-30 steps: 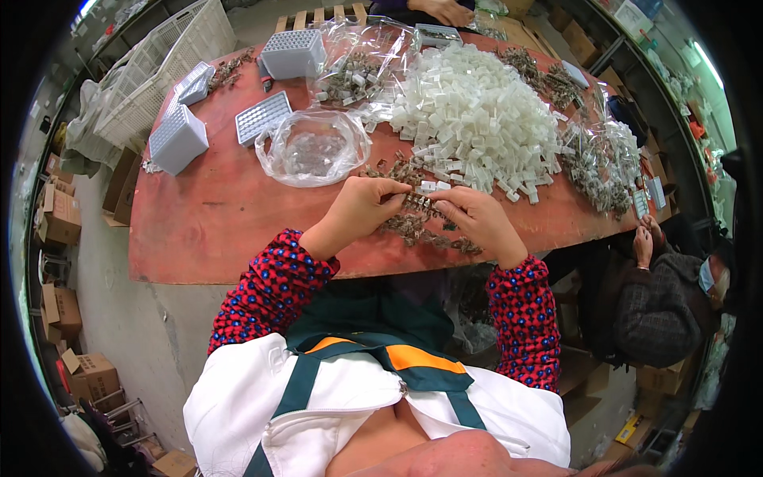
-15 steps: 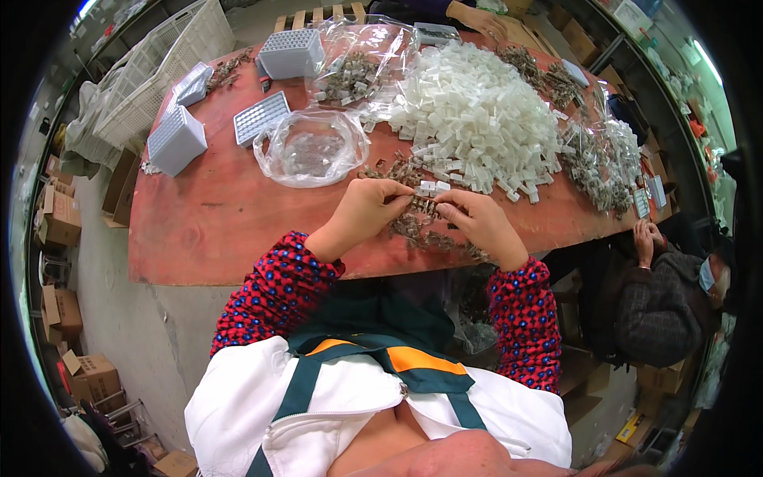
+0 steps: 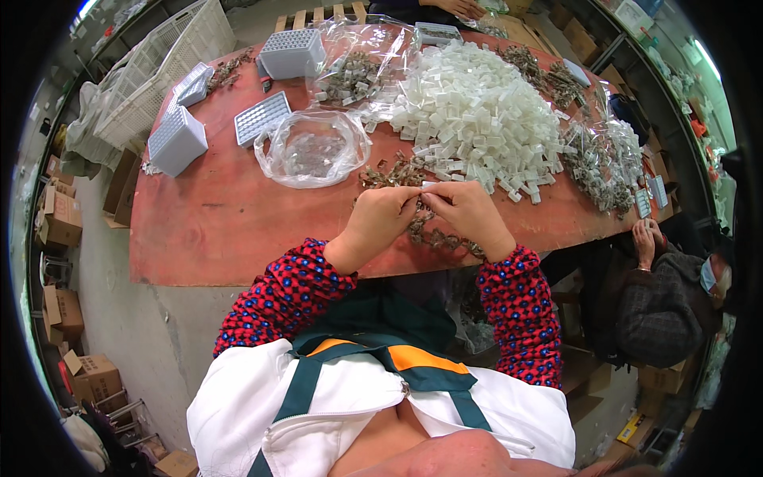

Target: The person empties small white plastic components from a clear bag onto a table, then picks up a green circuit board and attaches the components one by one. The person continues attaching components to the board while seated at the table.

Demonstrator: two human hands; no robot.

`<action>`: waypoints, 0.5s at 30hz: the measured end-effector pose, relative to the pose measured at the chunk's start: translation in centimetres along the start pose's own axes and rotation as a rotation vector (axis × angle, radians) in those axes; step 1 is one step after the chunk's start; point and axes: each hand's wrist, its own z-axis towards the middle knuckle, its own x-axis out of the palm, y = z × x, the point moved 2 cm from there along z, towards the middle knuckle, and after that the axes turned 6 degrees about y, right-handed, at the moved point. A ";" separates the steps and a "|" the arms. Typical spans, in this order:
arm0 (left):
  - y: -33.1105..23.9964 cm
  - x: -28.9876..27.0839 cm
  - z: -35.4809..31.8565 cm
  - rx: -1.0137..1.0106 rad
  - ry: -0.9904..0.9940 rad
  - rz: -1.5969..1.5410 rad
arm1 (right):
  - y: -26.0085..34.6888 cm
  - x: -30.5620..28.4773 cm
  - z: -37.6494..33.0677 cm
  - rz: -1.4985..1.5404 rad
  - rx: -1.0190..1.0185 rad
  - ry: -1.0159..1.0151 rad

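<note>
Head view: I look down on a red table [image 3: 207, 230] with both hands meeting near its front edge.
Left hand [image 3: 380, 216]: curled, fingertips pinched on one end of a small white piece [image 3: 430, 185].
Right hand [image 3: 470, 213]: curled too, thumb and fingers pinched on the other end of that piece.
White piece: I see it held between the two hands, just above the tabletop, mostly hidden by the fingers.
Under the hands: a scatter of brown metal parts [image 3: 397, 173] runs from just behind the left hand to below the right wrist; I cannot tell their exact shape.
White pile [image 3: 477, 119]: a big heap of small white plastic blocks, just beyond the right hand, its near edge almost touching the fingers.
Clear bag [image 3: 311, 149]: open, crumpled, left of the brown parts and behind the left hand; I see only a few small bits in it.
Second bag [image 3: 358, 67]: further back, holding brown parts.
Grey trays [image 3: 261, 118]: gridded ones lie and stand at the far left of the table, well apart from the hands; what fills the cells I cannot tell.
White basket [image 3: 159, 71]: off the far left corner, beside the table.
Right end: more bagged brown parts [image 3: 596, 163].
Other person [image 3: 660, 286]: seated at the right edge, hands together, apart from mine.
Floor: cardboard boxes [image 3: 60, 219] at left.
</note>
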 end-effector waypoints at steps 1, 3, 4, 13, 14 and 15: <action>0.0 0.2 0.0 -0.001 -0.018 0.008 | 0.0 0.0 0.0 0.000 -0.012 -0.026; 0.0 0.4 -0.1 -0.015 -0.053 0.015 | 0.0 0.2 0.1 -0.052 -0.001 -0.036; 0.0 0.5 -0.1 -0.019 -0.073 0.009 | 0.0 0.2 0.2 -0.070 -0.007 -0.046; 0.3 -0.2 0.6 -0.050 -0.125 0.010 | 0.9 0.4 1.1 0.054 0.067 -0.065; 0.5 -0.4 0.6 -0.100 -0.099 -0.051 | 0.9 0.4 1.0 0.059 0.099 -0.044; 0.9 -0.7 0.6 -0.140 -0.081 -0.109 | 1.0 0.4 1.0 0.077 0.096 -0.027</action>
